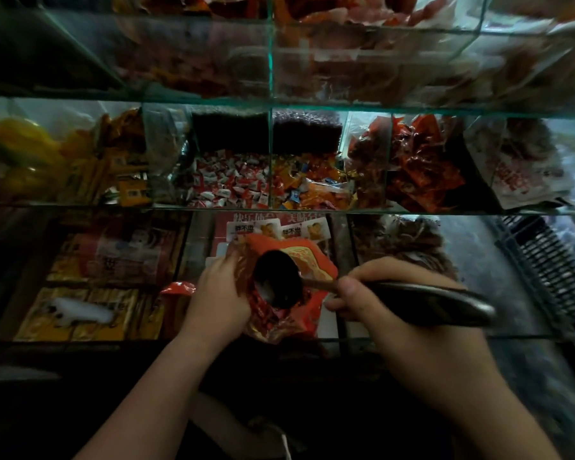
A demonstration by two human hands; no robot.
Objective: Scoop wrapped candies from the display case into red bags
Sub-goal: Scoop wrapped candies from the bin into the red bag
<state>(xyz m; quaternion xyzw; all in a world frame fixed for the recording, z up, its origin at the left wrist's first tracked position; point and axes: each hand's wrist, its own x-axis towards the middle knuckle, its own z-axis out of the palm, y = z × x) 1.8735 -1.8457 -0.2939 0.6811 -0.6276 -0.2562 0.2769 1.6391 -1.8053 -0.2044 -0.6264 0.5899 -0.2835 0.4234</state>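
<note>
The bag (316,267) sits before the case (271,147), its mouth held wide by the left hand (218,293), whose grip pinches the rim. The right hand (389,293) has its grip curled round the scoop (276,280), bowl tipped into that mouth. A load seems to be going in; candies (233,180) lie heaped on the shelf behind, so more scooping looks left.

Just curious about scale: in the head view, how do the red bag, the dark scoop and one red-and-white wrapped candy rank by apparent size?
Largest, tied: red bag and scoop; the scoop's handle runs toward the camera, so I won't rank them.
Smallest: wrapped candy, though farther off.
</note>
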